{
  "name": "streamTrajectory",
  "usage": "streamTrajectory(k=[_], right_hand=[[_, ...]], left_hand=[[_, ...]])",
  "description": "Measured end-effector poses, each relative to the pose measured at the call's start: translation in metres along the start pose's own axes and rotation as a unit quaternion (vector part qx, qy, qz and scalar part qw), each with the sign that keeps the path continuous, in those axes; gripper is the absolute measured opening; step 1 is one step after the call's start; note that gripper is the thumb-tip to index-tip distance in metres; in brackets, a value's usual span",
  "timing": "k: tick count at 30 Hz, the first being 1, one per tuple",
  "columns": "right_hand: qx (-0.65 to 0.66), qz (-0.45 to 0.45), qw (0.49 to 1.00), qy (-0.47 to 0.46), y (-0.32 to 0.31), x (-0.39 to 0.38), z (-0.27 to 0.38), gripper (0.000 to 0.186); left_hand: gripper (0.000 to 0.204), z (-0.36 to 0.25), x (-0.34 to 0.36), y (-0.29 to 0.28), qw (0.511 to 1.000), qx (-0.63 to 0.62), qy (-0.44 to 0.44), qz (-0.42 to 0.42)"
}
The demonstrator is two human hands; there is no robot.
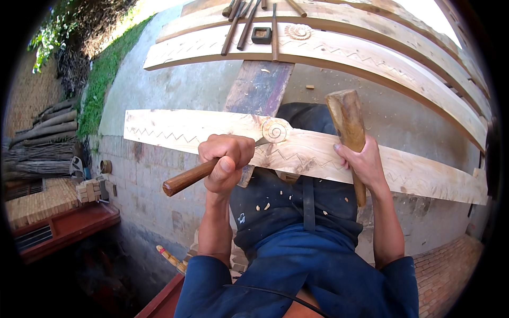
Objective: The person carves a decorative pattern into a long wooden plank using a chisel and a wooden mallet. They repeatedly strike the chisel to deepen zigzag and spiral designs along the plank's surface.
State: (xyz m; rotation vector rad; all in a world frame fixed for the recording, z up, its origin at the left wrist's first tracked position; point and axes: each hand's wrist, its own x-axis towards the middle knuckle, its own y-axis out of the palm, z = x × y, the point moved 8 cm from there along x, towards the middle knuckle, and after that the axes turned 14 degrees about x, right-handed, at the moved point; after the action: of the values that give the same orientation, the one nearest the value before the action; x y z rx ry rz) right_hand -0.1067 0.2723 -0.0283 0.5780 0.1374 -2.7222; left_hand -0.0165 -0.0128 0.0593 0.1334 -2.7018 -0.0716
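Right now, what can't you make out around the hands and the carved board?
All in the head view:
Middle of the chisel: hidden inside the left hand.
Part of the mallet handle: covered by the right hand.
Chisel's cutting edge, beside the spiral: too small to tell its contact.
Underside of the board: hidden by its own top face.
Far ends of some tools: cut off by the top edge.

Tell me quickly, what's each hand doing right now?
Left hand: closed, holding a wooden-handled carving tool.
Right hand: closed, holding a wooden mallet.
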Motion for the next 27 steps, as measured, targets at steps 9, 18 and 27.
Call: streamTrajectory(k=[9, 18, 27], right_hand=[[0.005, 0.005, 1.000, -0.011, 0.001, 0.000, 0.001, 0.029], [0.002, 0.010, 1.000, -0.016, 0.002, 0.000, 0.001, 0.029], [-0.180, 0.071, 0.934, -0.299, 0.042, -0.012, 0.110, 0.043]], left_hand=[[0.066, -0.001, -0.009, -0.001, 1.000, 0.005, 0.007, -0.015], [0.062, -0.002, 0.001, 0.004, 0.999, 0.011, 0.014, -0.036], [0.057, 0.018, 0.009, 0.005, 0.995, 0.035, -0.058, -0.074]])
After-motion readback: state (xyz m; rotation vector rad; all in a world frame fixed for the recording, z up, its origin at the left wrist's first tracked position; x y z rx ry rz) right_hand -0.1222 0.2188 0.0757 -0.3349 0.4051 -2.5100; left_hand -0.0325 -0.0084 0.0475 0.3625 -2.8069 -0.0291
